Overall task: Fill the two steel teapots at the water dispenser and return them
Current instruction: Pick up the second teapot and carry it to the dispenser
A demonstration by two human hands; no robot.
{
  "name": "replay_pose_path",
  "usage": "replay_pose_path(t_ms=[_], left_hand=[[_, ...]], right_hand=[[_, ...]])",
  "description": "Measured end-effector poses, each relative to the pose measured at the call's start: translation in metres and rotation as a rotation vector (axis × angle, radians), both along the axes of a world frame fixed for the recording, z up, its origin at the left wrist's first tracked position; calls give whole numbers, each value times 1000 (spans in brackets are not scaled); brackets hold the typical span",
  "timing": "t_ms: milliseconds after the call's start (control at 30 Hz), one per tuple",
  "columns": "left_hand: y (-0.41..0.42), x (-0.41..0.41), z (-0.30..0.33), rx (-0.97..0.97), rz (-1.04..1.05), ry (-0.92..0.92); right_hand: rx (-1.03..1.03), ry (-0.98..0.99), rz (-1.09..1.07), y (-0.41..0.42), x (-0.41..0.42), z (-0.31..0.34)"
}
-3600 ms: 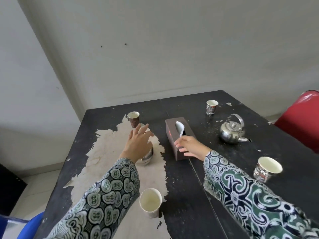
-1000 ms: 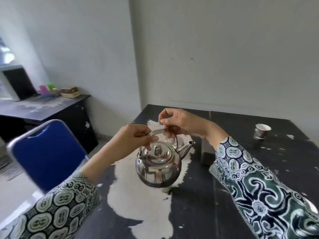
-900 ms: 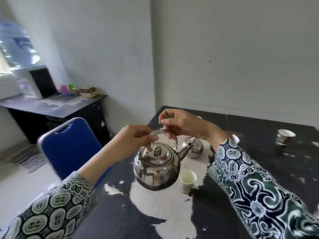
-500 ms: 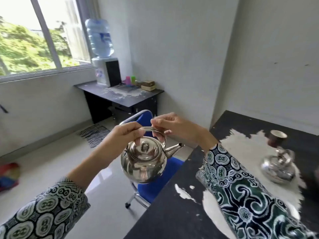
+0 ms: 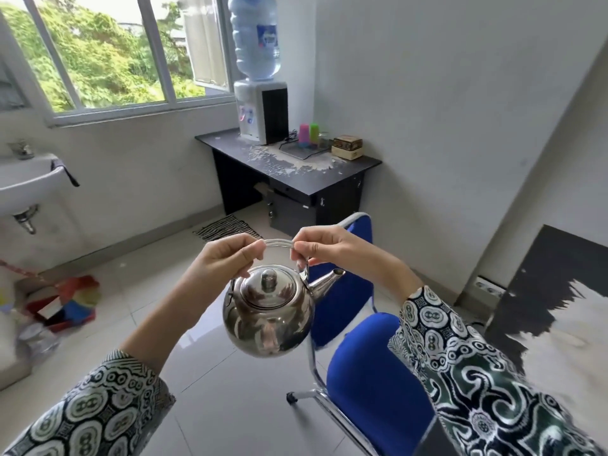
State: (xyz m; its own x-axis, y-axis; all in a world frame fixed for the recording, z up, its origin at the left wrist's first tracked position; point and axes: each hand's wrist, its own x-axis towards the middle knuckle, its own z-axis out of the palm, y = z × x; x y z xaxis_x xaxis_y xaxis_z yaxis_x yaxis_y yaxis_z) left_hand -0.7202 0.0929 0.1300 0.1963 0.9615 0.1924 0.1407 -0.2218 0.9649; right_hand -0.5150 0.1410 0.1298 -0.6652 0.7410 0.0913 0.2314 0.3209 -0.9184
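A shiny steel teapot (image 5: 268,312) with its lid on hangs in the air in front of me, spout pointing right. My left hand (image 5: 227,260) pinches the left end of its wire handle and my right hand (image 5: 329,250) pinches the right end. The water dispenser (image 5: 261,110), white with a blue bottle on top, stands on a black desk (image 5: 329,179) by the window, well beyond the teapot. The second teapot is out of view.
A blue chair (image 5: 362,340) stands right below and behind the teapot. The black table's corner (image 5: 556,291) shows at the right edge. A white sink (image 5: 26,179) hangs on the left wall. Coloured cups (image 5: 309,133) and boxes sit on the desk. Red clutter (image 5: 65,304) lies on the floor.
I have turned left away from the table with the teapot held in both hands. The second teapot has dropped out of view, and the dispenser and desk now sit centred ahead.
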Motion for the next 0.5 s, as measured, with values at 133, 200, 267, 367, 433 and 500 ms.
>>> replay_pose_path(t_ms=[133, 200, 267, 367, 433, 500], left_hand=[[49, -55, -7, -13, 32, 22], [74, -84, -10, -31, 27, 41], [101, -111, -9, -40, 16, 67], [140, -151, -6, -47, 4, 104], [166, -173, -5, -48, -5, 125], [193, -195, -6, -49, -7, 148]], right_hand=[[-39, -15, 39, 59, -57, -6], [-56, -24, 51, 86, -84, -10], [-74, -24, 59, 111, -109, -10], [-108, -2, 44, 144, -147, -11], [-115, -6, 34, 164, -170, -13], [-122, -45, 21, 189, -192, -15]])
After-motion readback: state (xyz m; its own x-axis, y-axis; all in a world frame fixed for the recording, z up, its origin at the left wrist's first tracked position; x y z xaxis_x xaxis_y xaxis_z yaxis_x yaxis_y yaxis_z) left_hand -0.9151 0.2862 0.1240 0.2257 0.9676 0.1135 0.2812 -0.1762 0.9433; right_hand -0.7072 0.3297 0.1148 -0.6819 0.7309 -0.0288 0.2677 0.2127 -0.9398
